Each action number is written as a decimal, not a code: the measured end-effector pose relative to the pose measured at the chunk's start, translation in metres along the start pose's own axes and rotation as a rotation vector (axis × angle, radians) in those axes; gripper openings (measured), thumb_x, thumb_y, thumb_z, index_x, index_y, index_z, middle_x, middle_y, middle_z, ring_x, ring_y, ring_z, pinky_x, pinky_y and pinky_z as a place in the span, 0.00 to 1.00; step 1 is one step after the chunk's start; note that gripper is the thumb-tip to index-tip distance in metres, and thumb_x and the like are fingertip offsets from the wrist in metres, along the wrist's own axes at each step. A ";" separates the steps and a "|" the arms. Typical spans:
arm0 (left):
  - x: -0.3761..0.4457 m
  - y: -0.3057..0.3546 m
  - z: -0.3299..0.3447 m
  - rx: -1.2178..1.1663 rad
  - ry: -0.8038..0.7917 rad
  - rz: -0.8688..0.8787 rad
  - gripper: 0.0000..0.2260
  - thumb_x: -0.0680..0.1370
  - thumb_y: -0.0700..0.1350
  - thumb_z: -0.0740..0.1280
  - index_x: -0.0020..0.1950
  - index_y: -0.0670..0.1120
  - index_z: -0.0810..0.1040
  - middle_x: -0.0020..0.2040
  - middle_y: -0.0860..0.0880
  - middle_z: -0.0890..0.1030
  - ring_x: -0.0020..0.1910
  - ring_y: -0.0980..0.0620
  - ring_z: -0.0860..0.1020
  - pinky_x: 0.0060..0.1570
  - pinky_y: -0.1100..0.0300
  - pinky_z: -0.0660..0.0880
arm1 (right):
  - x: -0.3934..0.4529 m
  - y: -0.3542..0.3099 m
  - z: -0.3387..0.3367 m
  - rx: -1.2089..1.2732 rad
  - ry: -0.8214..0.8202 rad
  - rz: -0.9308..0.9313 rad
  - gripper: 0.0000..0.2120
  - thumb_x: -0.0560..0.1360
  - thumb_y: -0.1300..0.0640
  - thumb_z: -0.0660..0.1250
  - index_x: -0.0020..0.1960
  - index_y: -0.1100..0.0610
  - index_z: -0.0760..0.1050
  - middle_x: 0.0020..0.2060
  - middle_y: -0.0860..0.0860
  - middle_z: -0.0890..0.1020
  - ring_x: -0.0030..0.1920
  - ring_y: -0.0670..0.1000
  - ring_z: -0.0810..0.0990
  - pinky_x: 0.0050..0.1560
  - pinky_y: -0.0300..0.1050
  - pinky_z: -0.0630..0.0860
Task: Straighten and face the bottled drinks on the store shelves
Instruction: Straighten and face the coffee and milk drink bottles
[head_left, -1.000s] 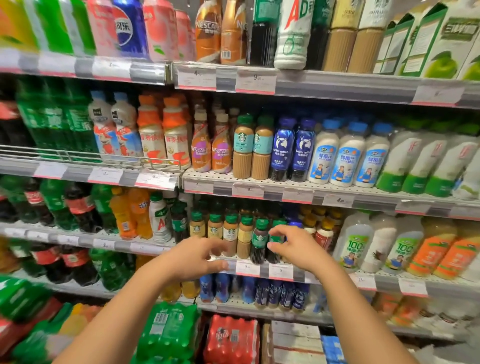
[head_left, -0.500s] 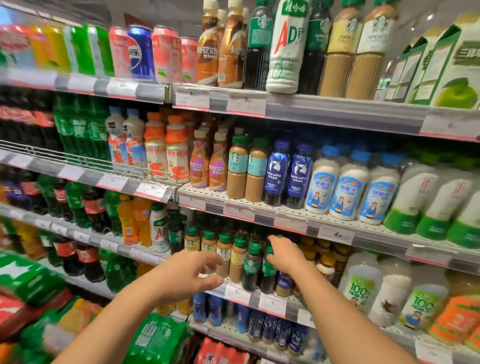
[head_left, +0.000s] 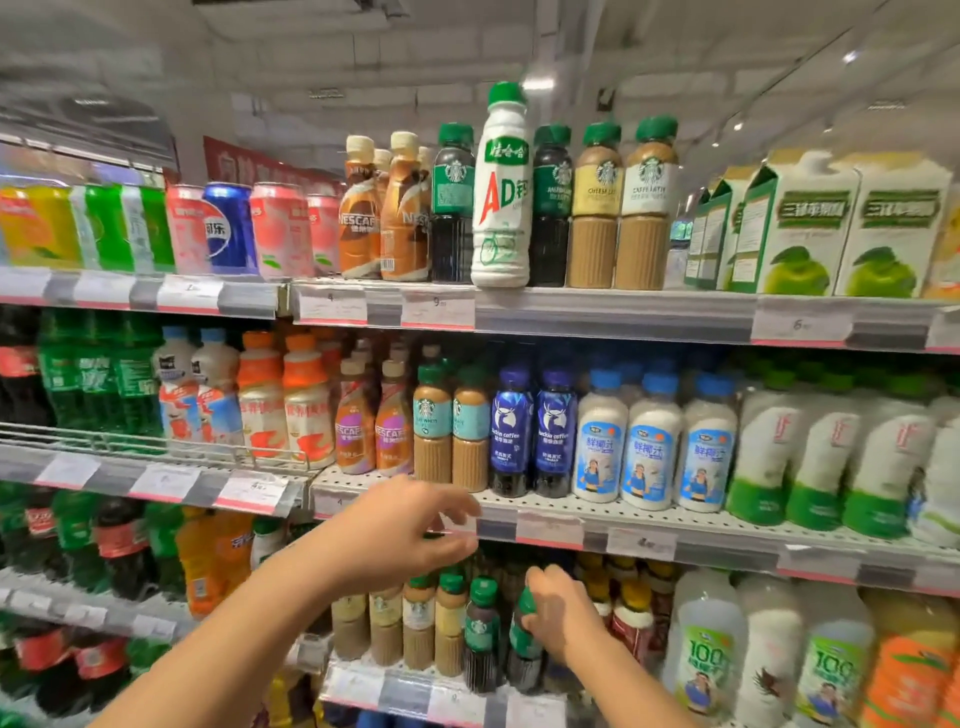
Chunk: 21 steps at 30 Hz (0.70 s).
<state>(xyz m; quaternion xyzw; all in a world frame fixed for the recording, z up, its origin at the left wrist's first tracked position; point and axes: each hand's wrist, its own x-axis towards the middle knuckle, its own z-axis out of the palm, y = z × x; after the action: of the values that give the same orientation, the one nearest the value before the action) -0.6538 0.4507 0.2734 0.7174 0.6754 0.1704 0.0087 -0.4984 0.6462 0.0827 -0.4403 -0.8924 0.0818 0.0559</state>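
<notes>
Store aisle w/ grey metal shelves (head_left: 613, 522), pink-edged price strips along fronts, stocked w/ bottled drinks. Right hand (head_left: 558, 616) on lower shelf, fingers curled round neck of dark green-capped coffee bottle (head_left: 523, 644), which stands at front edge, tilted slightly, just beside a matching upright dark green-capped bottle (head_left: 481, 631). Left hand (head_left: 400, 530) raised in front of middle shelf lip, fingers loosely spread, thumb apart, holding nothing. Tan green-capped coffee bottles (head_left: 418, 623) stand in row left of the dark pair, below left hand.
</notes>
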 end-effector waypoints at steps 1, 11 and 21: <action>0.006 0.005 -0.008 0.019 0.023 0.033 0.16 0.79 0.60 0.65 0.65 0.59 0.78 0.58 0.62 0.81 0.53 0.66 0.78 0.54 0.62 0.79 | -0.006 0.002 -0.009 0.023 0.022 0.010 0.17 0.79 0.50 0.68 0.64 0.56 0.70 0.61 0.55 0.74 0.61 0.60 0.77 0.49 0.46 0.68; 0.085 0.093 -0.109 0.161 0.358 0.341 0.09 0.80 0.51 0.69 0.59 0.53 0.82 0.52 0.56 0.85 0.49 0.56 0.82 0.51 0.54 0.80 | -0.086 0.041 -0.145 0.214 0.165 -0.048 0.24 0.68 0.35 0.71 0.59 0.48 0.78 0.54 0.46 0.81 0.55 0.48 0.79 0.53 0.42 0.76; 0.207 0.146 -0.205 0.271 0.679 0.225 0.22 0.79 0.40 0.65 0.74 0.50 0.72 0.73 0.47 0.73 0.68 0.43 0.74 0.66 0.44 0.73 | -0.136 0.060 -0.292 0.285 0.561 -0.119 0.13 0.70 0.40 0.72 0.51 0.44 0.79 0.46 0.42 0.81 0.48 0.42 0.77 0.49 0.43 0.76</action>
<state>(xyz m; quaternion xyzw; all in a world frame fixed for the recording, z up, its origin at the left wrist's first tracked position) -0.5595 0.5940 0.5503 0.6843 0.5733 0.3074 -0.3294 -0.3190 0.6028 0.3535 -0.3806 -0.8459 0.0778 0.3655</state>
